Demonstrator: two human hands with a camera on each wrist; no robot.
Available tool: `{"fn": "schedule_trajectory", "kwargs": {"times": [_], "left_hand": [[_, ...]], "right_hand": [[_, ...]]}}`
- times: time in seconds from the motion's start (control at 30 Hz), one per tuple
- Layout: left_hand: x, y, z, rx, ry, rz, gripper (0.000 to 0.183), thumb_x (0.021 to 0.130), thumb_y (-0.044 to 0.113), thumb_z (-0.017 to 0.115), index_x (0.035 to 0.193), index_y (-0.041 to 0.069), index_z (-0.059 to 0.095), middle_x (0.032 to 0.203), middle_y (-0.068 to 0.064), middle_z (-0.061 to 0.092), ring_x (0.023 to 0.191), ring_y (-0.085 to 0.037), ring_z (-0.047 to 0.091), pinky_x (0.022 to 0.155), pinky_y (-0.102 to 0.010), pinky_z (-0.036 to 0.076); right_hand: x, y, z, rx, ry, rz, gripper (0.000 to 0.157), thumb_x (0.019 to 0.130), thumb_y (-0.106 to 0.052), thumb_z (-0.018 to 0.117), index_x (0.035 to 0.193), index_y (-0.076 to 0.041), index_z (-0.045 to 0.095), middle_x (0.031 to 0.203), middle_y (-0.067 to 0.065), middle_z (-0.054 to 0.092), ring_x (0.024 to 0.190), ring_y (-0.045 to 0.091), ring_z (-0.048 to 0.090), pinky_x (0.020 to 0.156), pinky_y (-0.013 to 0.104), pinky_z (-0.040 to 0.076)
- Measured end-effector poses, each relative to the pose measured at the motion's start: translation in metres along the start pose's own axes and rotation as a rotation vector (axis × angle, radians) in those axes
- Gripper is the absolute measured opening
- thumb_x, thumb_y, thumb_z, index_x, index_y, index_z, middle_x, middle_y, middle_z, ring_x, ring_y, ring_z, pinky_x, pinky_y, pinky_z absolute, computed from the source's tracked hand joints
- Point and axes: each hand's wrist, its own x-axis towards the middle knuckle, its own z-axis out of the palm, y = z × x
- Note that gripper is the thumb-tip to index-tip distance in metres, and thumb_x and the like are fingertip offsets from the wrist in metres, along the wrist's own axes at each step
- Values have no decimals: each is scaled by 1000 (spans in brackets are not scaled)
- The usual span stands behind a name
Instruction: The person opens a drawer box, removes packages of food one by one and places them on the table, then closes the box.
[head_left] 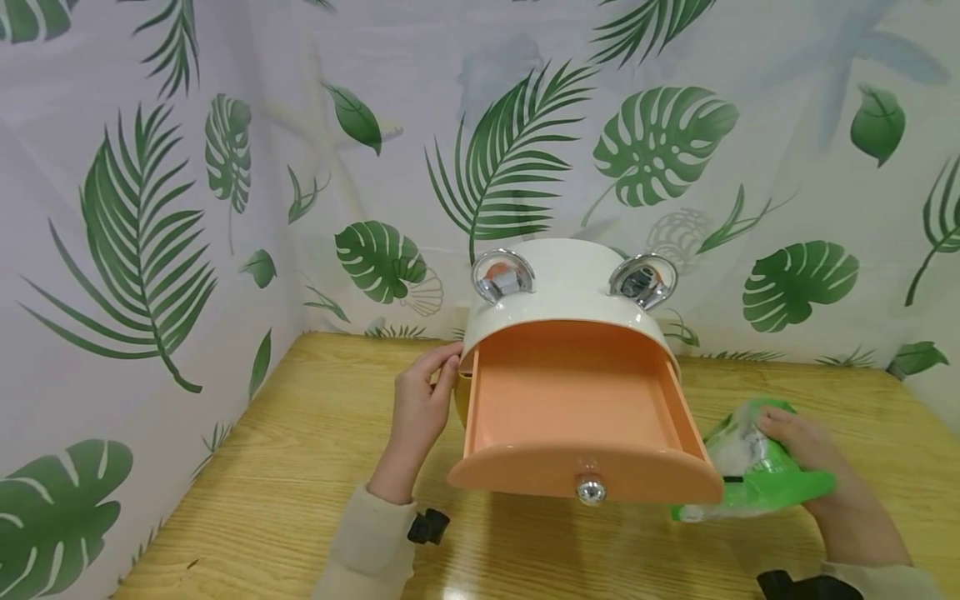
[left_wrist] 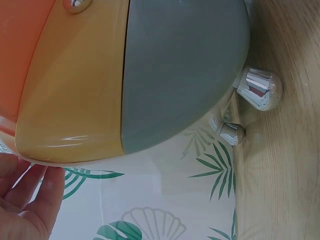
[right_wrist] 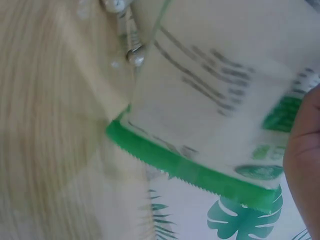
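Note:
A white-topped chest of drawers (head_left: 573, 279) with two silver eye-like knobs stands on the table. Its orange top drawer (head_left: 577, 392) is pulled out, and the bare floor of it shows. Below, in the left wrist view, are a yellow drawer (left_wrist: 75, 85) and a grey drawer (left_wrist: 182, 70), both closed. My left hand (head_left: 423, 408) rests its fairly straight fingers against the chest's left side. To the right of the drawer, my right hand (head_left: 813, 446) grips a green-and-white plastic packet (head_left: 750, 458). Blurred print runs across the packet in the right wrist view.
Under the chest is a wooden table (head_left: 315, 450). Leaf-patterned cloth (head_left: 517, 158) hangs behind it and along the left. Silver feet (left_wrist: 260, 89) hold the chest off the tabletop. The drawer's silver knob (head_left: 590, 489) juts forward.

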Motion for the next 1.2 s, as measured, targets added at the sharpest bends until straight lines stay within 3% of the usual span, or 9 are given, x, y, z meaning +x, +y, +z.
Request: {"fn": "schedule_trajectory", "kwargs": {"times": [0.2,0.3,0.37,0.43,0.57,0.77,1.03,1.2], "left_hand": [[0,2,1,-2,-5,0,23,90,9,51,105,-3,63,99,-15,62,82,-24,60,59,-25,52],[0,2,1,-3,-10,-1,23,90,9,50,105,-3,63,99,-15,62,83,-24,60,60,-25,53],[0,2,1,-5,-15,-2,23,90,9,50,106,-3,63,100,-15,62,84,-24,60,60,-25,53],[0,2,2,-6,-17,-4,23,90,9,50,106,-3,63,100,-15,62,83,-24,60,60,-25,53],[1,2,2,-4,-12,0,23,90,10,50,106,-3,63,99,-15,62,84,-24,60,60,-25,53],[1,2,1,-1,-5,11,23,90,9,50,105,-3,63,100,-16,62,86,-25,60,61,-25,53],[0,3,0,-3,4,11,23,90,9,50,105,-4,63,99,-16,62,83,-25,60,60,-25,53],[-1,3,0,-6,0,6,23,90,9,50,105,-4,62,100,-16,62,85,-25,60,59,-25,53]], "right_hand": [[-4,0,-1,-132,-12,52,45,94,3,4,98,1,49,83,9,61,71,16,63,57,23,52],[-6,-1,-2,-292,21,68,38,95,4,8,85,-1,44,63,5,51,52,9,56,34,24,42],[-8,-2,-2,-488,74,70,32,95,5,14,79,-2,41,55,4,38,40,8,42,30,30,29],[-10,-3,-1,-727,139,70,28,95,5,21,74,-3,37,55,6,28,40,13,29,35,35,21],[-13,-6,-2,-1087,226,131,27,95,2,31,68,-3,31,57,5,27,44,20,23,39,32,24],[-18,-11,-5,-1243,230,268,26,95,-5,38,68,-5,36,51,1,31,39,15,31,38,30,32],[-25,-18,-10,-1558,306,443,26,91,-14,49,66,-9,48,53,-7,36,46,4,31,42,23,29],[-35,-17,-14,-1634,305,562,26,90,-14,51,65,-10,53,53,-5,43,48,4,35,43,22,32]]}}
